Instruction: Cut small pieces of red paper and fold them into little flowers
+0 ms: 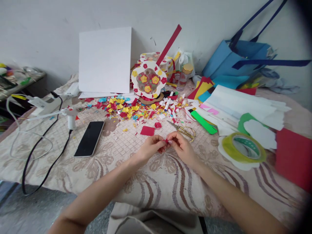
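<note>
My left hand (pixel 151 147) and my right hand (pixel 181 146) meet over the patterned cloth (pixel 156 182), fingertips pinched together on a tiny red paper piece (pixel 166 140). Just beyond them lie a red paper square (pixel 147 130), a small red folded flower (pixel 158 125) and gold-handled scissors (pixel 186 131). Farther back is a heap of small red, yellow and blue paper flowers (pixel 124 109) and a white flower-shaped board (pixel 148 79) decorated with them.
A black phone (pixel 89 138) lies at the left, beside a white glue gun (pixel 70 117) with a black cable (pixel 44 152). A roll of yellow-green tape (pixel 243 148), coloured paper sheets (pixel 243 107), a white canvas (pixel 105 60) and a blue bag (pixel 241 60) sit around.
</note>
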Motion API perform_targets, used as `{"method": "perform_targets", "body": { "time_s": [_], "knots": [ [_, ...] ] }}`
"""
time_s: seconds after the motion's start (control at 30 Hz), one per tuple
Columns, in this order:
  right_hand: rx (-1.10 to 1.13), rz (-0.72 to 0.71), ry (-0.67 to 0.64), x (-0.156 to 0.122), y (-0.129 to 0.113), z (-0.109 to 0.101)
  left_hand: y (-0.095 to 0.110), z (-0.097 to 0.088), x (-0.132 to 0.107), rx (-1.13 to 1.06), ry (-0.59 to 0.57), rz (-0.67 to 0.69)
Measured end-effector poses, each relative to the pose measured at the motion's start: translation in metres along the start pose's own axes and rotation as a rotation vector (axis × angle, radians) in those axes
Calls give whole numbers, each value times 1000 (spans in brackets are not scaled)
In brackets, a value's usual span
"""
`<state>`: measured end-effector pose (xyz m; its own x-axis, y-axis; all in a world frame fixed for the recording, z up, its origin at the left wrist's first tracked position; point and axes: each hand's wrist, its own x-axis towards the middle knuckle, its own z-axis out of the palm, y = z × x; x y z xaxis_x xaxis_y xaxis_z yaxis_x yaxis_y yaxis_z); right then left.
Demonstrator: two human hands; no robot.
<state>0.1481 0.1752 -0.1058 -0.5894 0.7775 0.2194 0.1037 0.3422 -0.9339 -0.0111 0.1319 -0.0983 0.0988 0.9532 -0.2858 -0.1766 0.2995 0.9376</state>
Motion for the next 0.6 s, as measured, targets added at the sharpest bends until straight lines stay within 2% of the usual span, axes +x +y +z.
{"method": "perform_targets", "body": {
  "time_s": [0.2, 0.43, 0.53, 0.6],
  "knots": [
    [-57, -36, 18, 0, 2, 3, -2, -1, 1, -12, -9, 9],
    [-111, -25, 13, -1, -1, 6, -5, -4, 2, 138, 20, 105],
    [-178, -17, 42, -1, -2, 7, -6, -4, 2, 266, 68, 144],
    [-207, 4, 67, -1, -2, 6, -6, -3, 2, 287, 49, 151]
  ]
}}
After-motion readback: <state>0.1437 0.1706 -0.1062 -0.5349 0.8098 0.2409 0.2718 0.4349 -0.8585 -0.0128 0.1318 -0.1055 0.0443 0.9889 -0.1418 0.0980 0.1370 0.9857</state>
